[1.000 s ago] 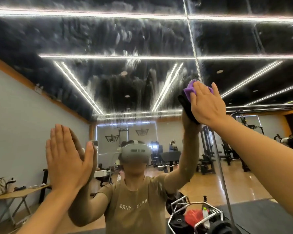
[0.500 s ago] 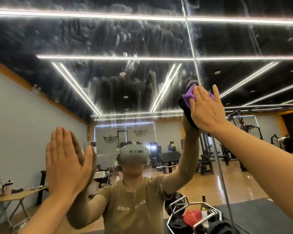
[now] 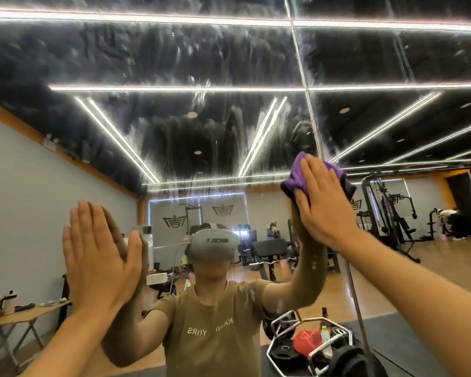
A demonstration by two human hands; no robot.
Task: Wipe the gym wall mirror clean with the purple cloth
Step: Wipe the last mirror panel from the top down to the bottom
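Observation:
The wall mirror fills the view, and its upper glass is covered in whitish streaks and smears. My right hand presses the purple cloth flat against the glass with straight fingers, right beside the vertical seam between two mirror panels. The cloth bunches out past my thumb and fingertips. My left hand lies flat on the mirror at lower left, fingers straight and together, holding nothing. My own reflection stands between the two hands.
The mirror reflects a gym: weight machines at right, a folding table with bags at left, and a metal hex bar with weight plates on a dark mat at lower right.
My right hand has slid the purple cloth downward along the seam. My left hand has stayed flat on the glass in the same place.

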